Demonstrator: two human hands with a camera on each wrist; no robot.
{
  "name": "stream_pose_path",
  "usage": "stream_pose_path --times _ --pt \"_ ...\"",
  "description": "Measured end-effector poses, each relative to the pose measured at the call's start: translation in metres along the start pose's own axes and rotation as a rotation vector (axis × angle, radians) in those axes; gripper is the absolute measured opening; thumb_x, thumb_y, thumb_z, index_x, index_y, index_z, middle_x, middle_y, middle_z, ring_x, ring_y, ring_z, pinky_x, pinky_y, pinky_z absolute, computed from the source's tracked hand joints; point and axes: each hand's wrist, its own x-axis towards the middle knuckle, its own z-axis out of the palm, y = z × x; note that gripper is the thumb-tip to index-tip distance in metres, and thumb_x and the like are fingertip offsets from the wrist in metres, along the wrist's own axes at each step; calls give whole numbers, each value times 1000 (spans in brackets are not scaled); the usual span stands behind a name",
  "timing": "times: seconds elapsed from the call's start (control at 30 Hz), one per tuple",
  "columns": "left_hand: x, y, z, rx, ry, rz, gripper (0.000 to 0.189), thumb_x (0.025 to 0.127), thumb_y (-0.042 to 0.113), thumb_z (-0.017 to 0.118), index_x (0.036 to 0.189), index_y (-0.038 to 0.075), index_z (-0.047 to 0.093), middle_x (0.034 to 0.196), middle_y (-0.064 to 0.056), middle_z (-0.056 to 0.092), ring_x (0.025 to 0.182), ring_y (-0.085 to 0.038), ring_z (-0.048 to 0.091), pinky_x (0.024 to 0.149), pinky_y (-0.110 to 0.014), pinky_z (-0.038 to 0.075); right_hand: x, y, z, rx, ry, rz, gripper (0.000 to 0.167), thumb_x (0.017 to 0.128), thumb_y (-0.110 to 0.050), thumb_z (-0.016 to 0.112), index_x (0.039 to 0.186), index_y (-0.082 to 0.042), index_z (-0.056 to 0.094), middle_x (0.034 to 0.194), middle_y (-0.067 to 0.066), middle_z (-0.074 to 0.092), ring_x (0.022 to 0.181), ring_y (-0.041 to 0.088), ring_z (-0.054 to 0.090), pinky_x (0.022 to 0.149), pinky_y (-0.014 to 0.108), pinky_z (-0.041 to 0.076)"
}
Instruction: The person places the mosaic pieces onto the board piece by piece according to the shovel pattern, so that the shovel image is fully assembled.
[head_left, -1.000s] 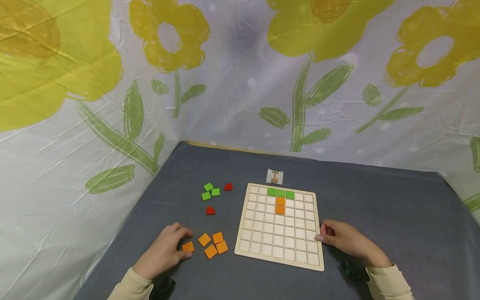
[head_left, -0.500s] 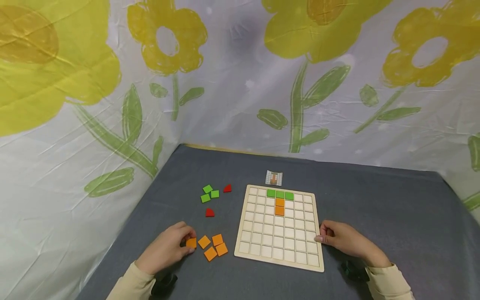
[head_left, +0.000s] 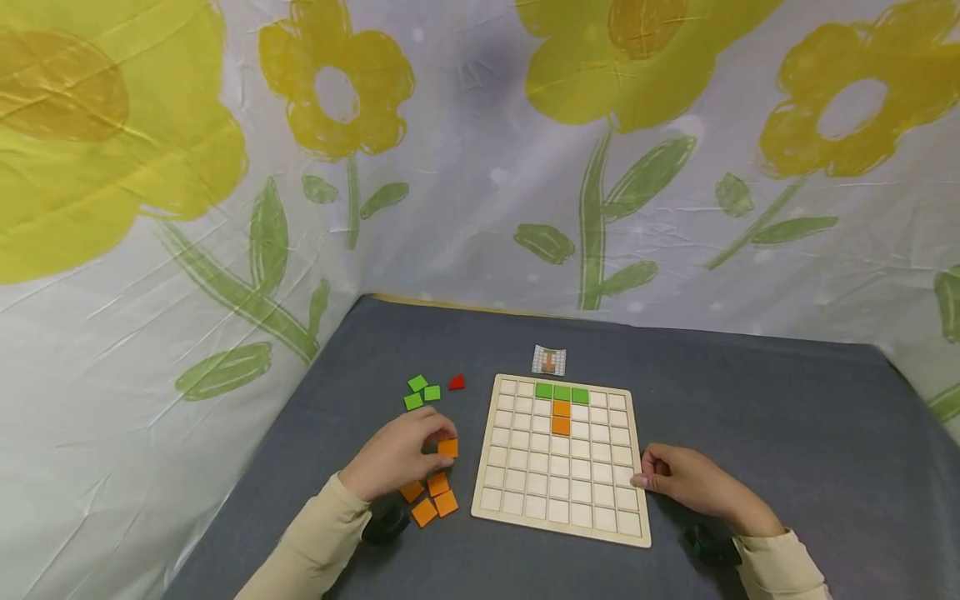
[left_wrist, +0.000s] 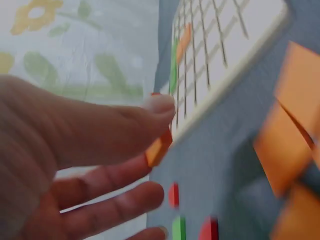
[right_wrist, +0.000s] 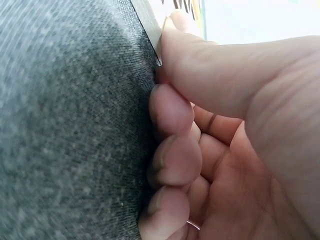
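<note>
My left hand (head_left: 397,454) pinches an orange square tile (head_left: 447,448) between thumb and fingers, raised left of the wooden grid board (head_left: 491,510). In the left wrist view that tile (left_wrist: 159,149) shows edge-on, partly covered by the thumb. At the board's right edge, my right hand (head_left: 690,477) grips the rim, thumb on top and the other fingers curled; the right wrist view shows this board edge (right_wrist: 148,25) under the thumb. On the board, a row of three green tiles (head_left: 562,393) lies along the far side, with two orange tiles (head_left: 561,417) below the middle one.
Several loose orange tiles (head_left: 446,502) lie below the left hand. Farther off are three loose green tiles (head_left: 432,392) and a red piece (head_left: 457,382); the left wrist view also shows a second red piece (left_wrist: 209,230). A small printed card (head_left: 549,360) lies beyond the board.
My left hand has taken hold of the orange tile and carried it right and away from me, toward the board. My right hand stays at the board's edge.
</note>
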Motion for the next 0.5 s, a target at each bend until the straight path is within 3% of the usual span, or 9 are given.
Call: stream_pose_path --times 0.23,0.5 --pt "43 26 9 -65 -35 90 26 82 18 77 105 15 66 96 3 58 85 -16 56 72 -28 47 0 1 0 -8 -7 21 26 89 -37 66 80 -15 55 63 -10 44 54 0 37 51 19 32" --pt "70 50 13 -51 -78 145 26 84 21 76 107 15 66 101 0 61 91 -17 58 74 -27 48 0 -1 0 -15 -14 27 26 90 -37 65 80 -15 54 63 -9 43 54 1 36 51 20 32"
